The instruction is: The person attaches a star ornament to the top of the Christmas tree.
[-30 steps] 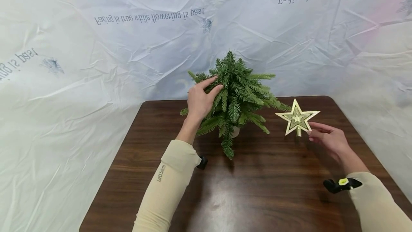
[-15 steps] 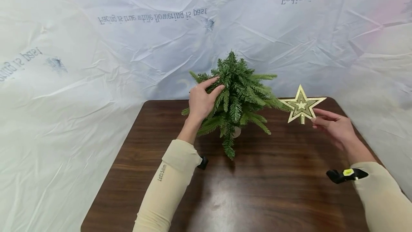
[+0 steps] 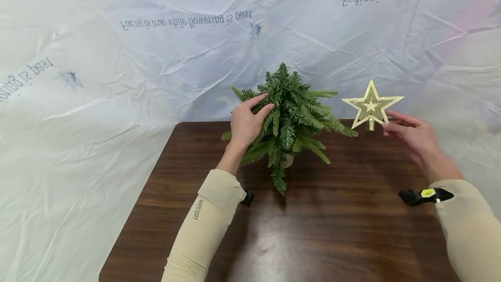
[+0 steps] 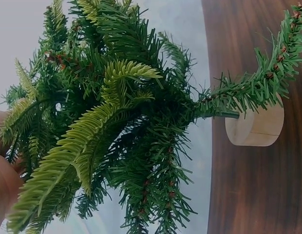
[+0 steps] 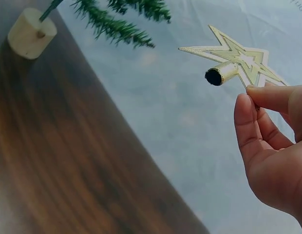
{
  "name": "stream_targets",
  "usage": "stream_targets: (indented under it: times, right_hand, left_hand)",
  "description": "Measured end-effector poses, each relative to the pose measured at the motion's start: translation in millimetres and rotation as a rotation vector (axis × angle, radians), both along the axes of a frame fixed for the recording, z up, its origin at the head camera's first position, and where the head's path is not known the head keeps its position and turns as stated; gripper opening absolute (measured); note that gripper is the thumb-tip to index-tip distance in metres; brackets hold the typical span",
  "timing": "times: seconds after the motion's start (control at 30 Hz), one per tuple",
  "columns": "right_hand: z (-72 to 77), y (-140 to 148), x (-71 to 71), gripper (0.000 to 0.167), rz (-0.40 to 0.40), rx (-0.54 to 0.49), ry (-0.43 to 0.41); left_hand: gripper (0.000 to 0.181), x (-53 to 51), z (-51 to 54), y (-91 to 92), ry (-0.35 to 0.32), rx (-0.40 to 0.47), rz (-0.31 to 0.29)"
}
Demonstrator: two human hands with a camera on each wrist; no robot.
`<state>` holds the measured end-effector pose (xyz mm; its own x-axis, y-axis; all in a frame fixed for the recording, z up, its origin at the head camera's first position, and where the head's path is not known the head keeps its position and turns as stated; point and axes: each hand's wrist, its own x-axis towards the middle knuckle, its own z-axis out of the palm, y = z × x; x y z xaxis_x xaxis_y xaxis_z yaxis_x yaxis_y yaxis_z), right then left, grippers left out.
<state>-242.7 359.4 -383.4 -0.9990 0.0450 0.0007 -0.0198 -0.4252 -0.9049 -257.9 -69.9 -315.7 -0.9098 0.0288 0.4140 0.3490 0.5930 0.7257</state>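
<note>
A small artificial Christmas tree [image 3: 287,103] stands upright on a round pale wooden base [image 4: 262,127]. My left hand [image 3: 245,123] holds its upper left branches between thumb and fingers; needles hide part of the fingertips. To the right of the tree, a gold tree-topper star [image 3: 371,105] is held up in the air, apart from the branches. My right hand [image 3: 419,136] pinches the star by a lower right point. In the right wrist view the star's hollow socket [image 5: 224,73] faces the camera, its dark opening visible.
The tree stands near the back of a dark wooden table [image 3: 313,216]. Behind and beside the table hangs a pale printed sheet [image 3: 188,64]. Long lower branches [image 3: 344,127] reach out toward the star's side.
My right hand has lifted the star upward and slightly to the right, from near the tabletop's level to above its back edge. The left hand stays at the tree.
</note>
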Motion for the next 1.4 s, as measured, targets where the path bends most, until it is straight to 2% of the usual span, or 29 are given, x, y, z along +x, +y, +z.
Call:
stream_targets:
  times: [0.2, 0.47, 0.67, 1.07, 1.4]
  right_hand:
    - [22.5, -5, -5.8, 0.041, -0.050, 0.025, 0.020]
    - [50.0, -14, -13.4, 0.043, -0.066, 0.013, 0.036]
    - [67.6, -26, -18.3, 0.045, -0.040, -0.044, 0.048]
    - [95.6, -55, -28.2, 0.046, 0.004, -0.093, 0.103]
    - [123.0, -88, -36.9, 0.045, 0.003, -0.121, 0.111]
  left_hand:
    - [0.045, -0.6, -0.9, 0.1, 0.008, -0.004, 0.003]
    - [0.045, -1.3, -2.2, 0.9, 0.009, -0.002, -0.001]
    - [0.045, -0.6, -3.0, -0.2, -0.005, 0.005, 0.005]
    - [0.045, -1.1, -3.3, -1.1, 0.005, 0.005, 0.001]
    - [0.046, -1.5, -2.9, -0.3, 0.013, 0.002, -0.002]
